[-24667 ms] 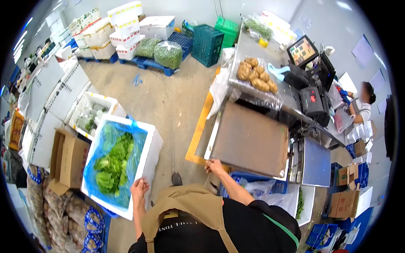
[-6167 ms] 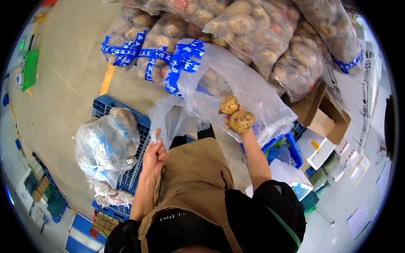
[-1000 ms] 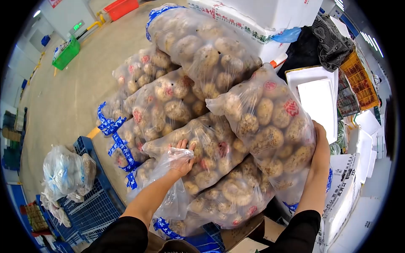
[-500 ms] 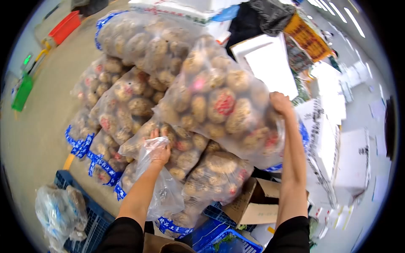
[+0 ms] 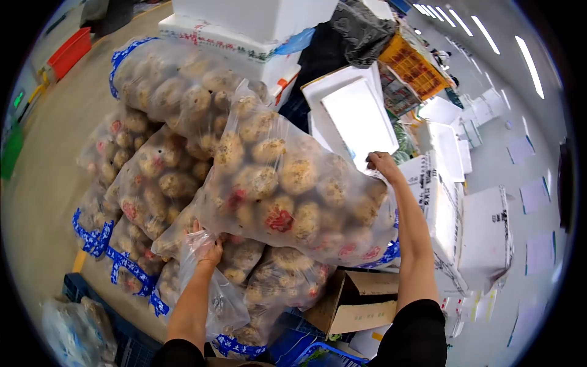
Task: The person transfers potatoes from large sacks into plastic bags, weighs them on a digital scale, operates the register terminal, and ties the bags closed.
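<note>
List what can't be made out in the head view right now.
Head view:
- Left hand: exact grip; crumpled clear plastic bag partly covers it.
- Topmost translucent plastic potato sack: underside; hidden by its own bulk.
- Blue plastic crate: full shape; cut off by lower edge.
- Pale plastic bundle, lower left: contents; blurred.
- Pale rectangular wall sheets: any writing; too small.

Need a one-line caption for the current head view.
Left hand holds a clear plastic bag; right hand is at one end of a potato sack lying across other sacks.
</note>
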Tool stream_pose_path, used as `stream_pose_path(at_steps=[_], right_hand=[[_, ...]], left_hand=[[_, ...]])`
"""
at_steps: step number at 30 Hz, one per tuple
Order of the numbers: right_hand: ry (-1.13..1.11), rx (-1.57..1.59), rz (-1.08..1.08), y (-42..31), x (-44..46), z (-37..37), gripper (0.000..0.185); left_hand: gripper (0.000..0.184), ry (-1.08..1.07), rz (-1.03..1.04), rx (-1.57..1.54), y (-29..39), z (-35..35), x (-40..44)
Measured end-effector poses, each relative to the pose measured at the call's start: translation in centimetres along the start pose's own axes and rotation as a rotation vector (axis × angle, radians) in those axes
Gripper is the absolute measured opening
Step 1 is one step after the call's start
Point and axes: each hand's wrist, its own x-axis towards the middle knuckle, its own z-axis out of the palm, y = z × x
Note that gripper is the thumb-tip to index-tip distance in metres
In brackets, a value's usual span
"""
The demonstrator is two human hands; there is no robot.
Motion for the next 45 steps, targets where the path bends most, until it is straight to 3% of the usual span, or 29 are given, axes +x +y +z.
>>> stream_pose_path(at_steps=[2,3,6,7,10,11,14,15,18,21,24,26,29,32,33,36,40,42,44,45], right_hand=[[-0.078,-0.28,-0.13,6.2,4.0,1.7,0.038],[-0.302,-0.298,0.301,6.7,5.0,2.3,0.039],[-0.541,-0.239,-0.031,7.4,4.4,2.1,0.037],[-0.552,-0.39,-0.136,4.3,1.8,1.4,0.036],[-0.462,-0.615,-0.287,3.6,-0.8,1.4,0.035],[-0.358,-0.334,0.113,4.1,-1.5,2.0,0.032],[-0.163,-0.078,0.066,2.9,-6.2,2.3,0.055],[-0.143,-0.079,0.102,1.9,-7.6,2.2,0.039],[-0.021,-0.143,0.053,-1.2,-12.3,1.8,0.051],[0.017,-0.306,-0.06,-2.0,-16.0,2.1,0.049],[0.137,-0.268,0.043,-2.3,-20.7,3.5,0.046],[0.209,-0.18,-0.005,-1.5,-23.2,4.3,0.041],[0.31,-0.009,-0.013,-0.9,-26.1,5.6,0.04],[0.448,0.056,-0.113,0.0,-26.7,6.9,0.038],[0.436,0.004,-0.107,-0.3,-26.7,6.7,0.037],[0.446,-0.095,-0.061,-1.8,-26.3,6.3,0.036],[0.516,-0.46,-0.339,-7.5,-26.2,8.2,0.035],[0.387,-0.255,-0.546,-11.3,-25.3,10.1,0.04],[0.387,-0.295,-0.766,-15.2,-25.1,12.6,0.04],[0.359,-0.353,-0.73,-16.6,-24.6,14.0,0.04]], left_hand=[[0.045,-0.005,0.0,0.017,0.1,-0.5,0.1],[0.045,-0.007,0.001,0.023,0.2,-0.6,0.0],[0.045,-0.004,-0.011,0.041,0.3,-0.4,0.0],[0.044,-0.006,-0.012,0.037,0.1,0.1,-0.3],[0.04,-0.001,0.008,0.037,-0.3,0.5,0.0],[0.039,-0.005,0.023,0.04,0.0,-0.2,0.0],[0.035,-0.01,0.036,0.044,0.2,-0.2,-0.3],[0.035,-0.022,0.035,0.021,0.1,-0.6,-0.2],[0.036,0.027,0.066,0.033,-0.6,0.5,-0.6],[0.037,0.03,0.072,0.033,-1.9,2.7,-0.6],[0.036,0.047,0.152,0.03,-6.6,11.3,-1.1],[0.033,0.189,0.213,0.117,-5.0,8.3,-0.5],[0.033,0.098,0.314,-0.174,-6.0,4.8,-2.0],[0.026,0.087,0.265,-0.109,-5.3,-0.1,-3.7],[0.028,-0.077,-0.132,-0.202,-2.0,-6.1,-4.1],[0.031,0.151,-0.234,-0.679,-3.3,-7.6,-8.9],[0.038,-0.069,-0.541,-1.469,-1.0,-13.4,-13.5],[0.044,-0.139,-0.507,-1.524,0.3,-16.6,-14.1],[0.046,-0.132,-0.46,-1.584,2.3,-18.9,-13.2],[0.052,-0.123,-0.442,-1.613,2.8,-19.3,-12.6]])
